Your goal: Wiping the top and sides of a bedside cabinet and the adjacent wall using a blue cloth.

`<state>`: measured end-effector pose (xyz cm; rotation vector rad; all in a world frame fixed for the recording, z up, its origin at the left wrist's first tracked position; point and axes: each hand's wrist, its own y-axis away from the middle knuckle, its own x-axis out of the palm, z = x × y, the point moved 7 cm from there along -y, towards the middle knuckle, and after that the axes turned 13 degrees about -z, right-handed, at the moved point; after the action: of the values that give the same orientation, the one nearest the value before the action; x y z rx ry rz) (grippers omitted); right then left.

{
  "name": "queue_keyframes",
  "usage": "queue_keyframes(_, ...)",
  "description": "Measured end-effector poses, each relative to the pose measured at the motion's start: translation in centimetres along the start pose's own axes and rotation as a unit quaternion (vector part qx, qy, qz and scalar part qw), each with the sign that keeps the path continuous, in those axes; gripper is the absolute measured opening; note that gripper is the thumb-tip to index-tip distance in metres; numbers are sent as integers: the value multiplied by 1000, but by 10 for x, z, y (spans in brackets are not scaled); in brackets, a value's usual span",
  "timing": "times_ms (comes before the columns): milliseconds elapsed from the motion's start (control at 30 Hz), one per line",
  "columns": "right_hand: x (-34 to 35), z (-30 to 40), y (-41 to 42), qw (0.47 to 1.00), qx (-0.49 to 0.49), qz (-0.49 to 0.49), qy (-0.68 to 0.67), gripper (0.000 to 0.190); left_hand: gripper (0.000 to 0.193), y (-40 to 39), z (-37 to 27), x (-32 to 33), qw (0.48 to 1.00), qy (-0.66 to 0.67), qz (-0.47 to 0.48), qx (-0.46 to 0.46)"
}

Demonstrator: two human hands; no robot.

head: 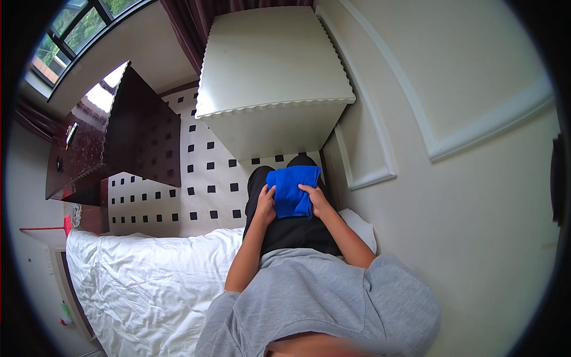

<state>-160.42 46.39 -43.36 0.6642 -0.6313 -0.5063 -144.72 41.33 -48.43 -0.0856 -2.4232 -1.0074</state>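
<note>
A folded blue cloth (pixel 292 192) lies over my lap, above my black trousers (pixel 294 236). My left hand (pixel 266 206) holds its left edge, with the thumb on top and the other fingers partly hidden at the side and under it. At the right edge, my right hand (pixel 315 197) grips the cloth in the same way, thumb resting on the upper face. The cloth is in layers, with a fold showing along its left side and loose corners at the right.
I sit on a bed with a white sheet (pixel 156 276). Ahead stands a cream cabinet (pixel 276 58) with a scalloped top edge. A dark glossy wooden desk (pixel 89 134) is at the left, on a black-and-white tiled floor (pixel 200 178). A panelled wall (pixel 468 201) runs close on the right.
</note>
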Motion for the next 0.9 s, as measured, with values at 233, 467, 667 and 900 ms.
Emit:
queue_keyframes(233,-15,-1,5,998,-31,-42,-45,39,26,12,-74,-1,961,-185,-129,161)
queue_keyframes(467,-52,44,-7,965,-100,-144,-195,47,27,-11,-292,37,784,-348,-123,499)
queue_keyframes(667,-66,135,-65,948,-134,-156,-243,55,41,-78,-396,97,551,-542,-137,620)
queue_keyframes(900,-51,232,-152,904,-237,-234,-270,71,60,-197,-404,73,367,-718,-178,564)
